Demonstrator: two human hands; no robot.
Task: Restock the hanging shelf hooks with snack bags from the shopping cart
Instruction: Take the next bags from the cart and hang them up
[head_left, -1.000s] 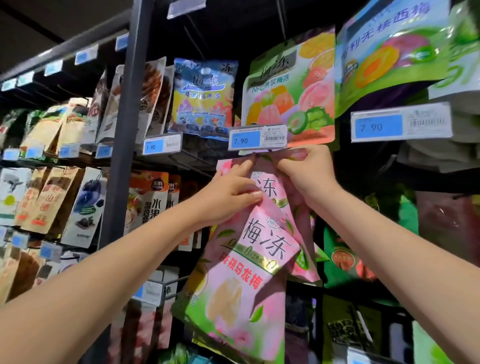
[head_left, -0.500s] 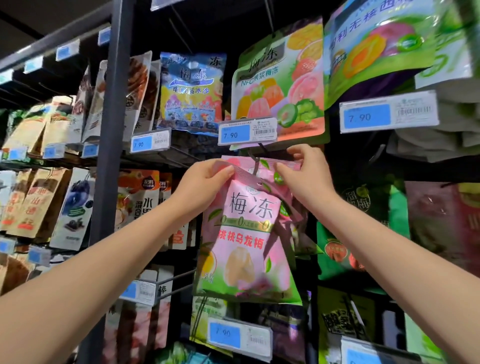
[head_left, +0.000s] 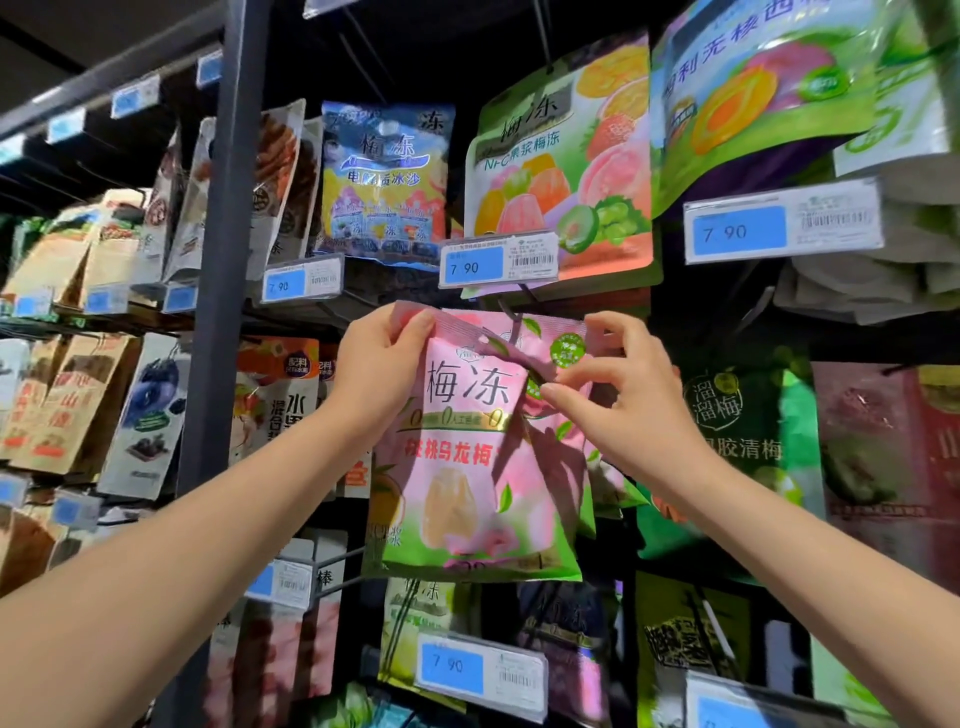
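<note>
Pink snack bag hangs straight now, no more tilted as a second ago, under the 7.90 price tag in the middle of the frame.

Left hand grips the bag's upper left corner with curled fingers and thumb. Right hand has moved from the top edge to the right; its thumb and forefinger pinch, as far as I can see, the upper right corner of the rear pink bag just behind.
</note>
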